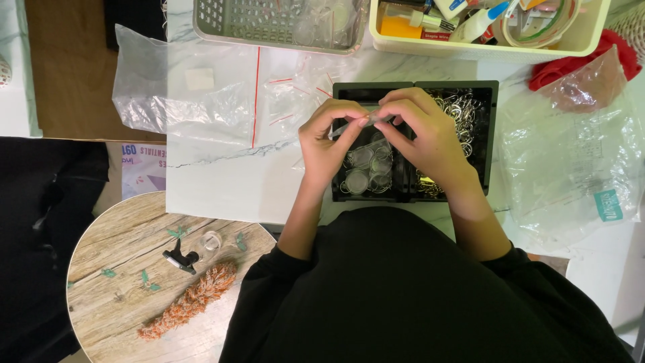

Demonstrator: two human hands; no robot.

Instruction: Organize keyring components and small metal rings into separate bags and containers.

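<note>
My left hand [327,142] and my right hand [422,132] meet above a black two-compartment tray [414,86] on the white marble table. Between their fingertips they pinch a small clear plastic bag [363,123]. The tray's left compartment holds several clear round discs [366,171]. Its right compartment holds a heap of metal rings [463,107], partly hidden by my right hand.
Clear plastic bags lie left [175,94] and right [578,154] of the tray. A grey basket [275,23] and a cream bin [490,27] of supplies stand at the back. A red cloth [571,66] lies beside the bin. A round wooden board [127,282] holds an orange tassel [191,299].
</note>
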